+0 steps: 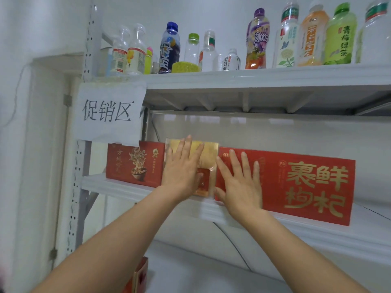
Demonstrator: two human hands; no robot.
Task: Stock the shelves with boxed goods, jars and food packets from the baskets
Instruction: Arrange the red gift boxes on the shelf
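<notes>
Pressing flat on the front of the gold box (209, 153): left hand (182, 167), fingers straight and close together, palm over the box's left half, gripping nothing.

Head view, items as seen:

1. Gold box: upright on the middle shelf (118, 186), standing between two red boxes. It has a gold upper face and a small red panel low down. Its left side is covered by the left hand; its right edge lies just beside the right thumb.

2. Right hand (241, 187): fingers straight and spread, palm laid on the left end of the large red box (306, 183), nothing held. The thumb reaches toward the gap between that box and the gold one; whether it touches the gold box cannot be told.

3. Large red box: long, with gold characters, upright on the same shelf to the right of the gold box and close against it.

4. Noodle box (131, 161): red, bearing a picture of a bowl, upright to the left of the gold box, its right end behind the left hand.

5. Paper sign (108, 113): white sheet with three printed characters, hanging from the top shelf (254, 78) at the left post.

6. Bottles (257, 39): a mixed row of drink bottles standing along the top shelf.

7. Small red carton (140, 278): low in the frame, below the forearms, partly cut off.
</notes>
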